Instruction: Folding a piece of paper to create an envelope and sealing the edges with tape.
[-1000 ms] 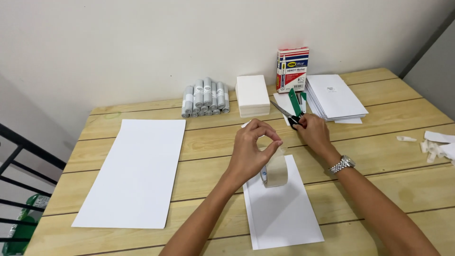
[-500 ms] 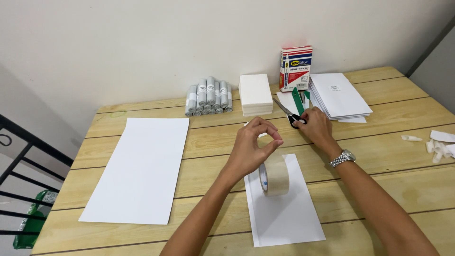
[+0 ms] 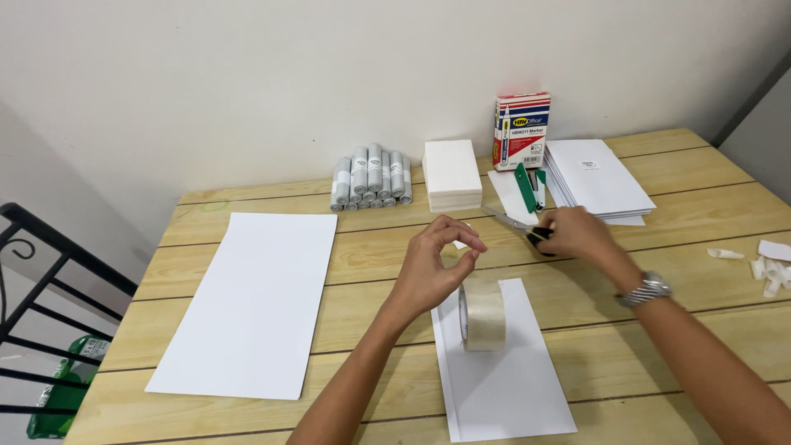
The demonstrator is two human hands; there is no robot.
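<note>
Covering the scissors handles, our right hand grasps them, blades pointing left; left hand pinches tape from the upright roll.

Soft, even light is falling from above and giving no glare on the wooden table. My left hand is casting only a faint shadow on the white sheet. My right hand is blurring slightly; the wall is dimming leftward.
</note>
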